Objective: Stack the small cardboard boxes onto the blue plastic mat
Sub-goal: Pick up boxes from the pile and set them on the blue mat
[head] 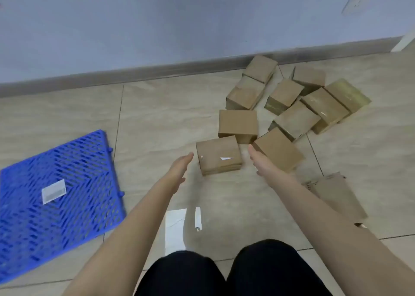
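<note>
Cardboard litters the tiled floor (157, 115) as I reach out with both bare hands toward the nearest box (219, 155), which sits just ahead of my knees. My left hand (179, 172) is spread flat, palm turned inward, a little apart from the box's left face; my right hand (261, 160) is likewise unclenched and empty, between that box and a neighbouring box (278, 149) that it appears to brush. Neither hand grips anything yet. I read the mirrored palms as set to squeeze the box from both sides, the sure way to lift something with smooth taped faces.

About ten small boxes lie jumbled near the skirting board (134, 75), several leaning on one another, one (238, 123) touching the far edge of the box I am reaching for. The blue plastic mat (74, 160) lies well apart on my left, tilted askew to the tiles, with only a white label (54, 191) on it. No box has been stacked there. A flattened sheet of cardboard (336, 196) rests by my right forearm.
</note>
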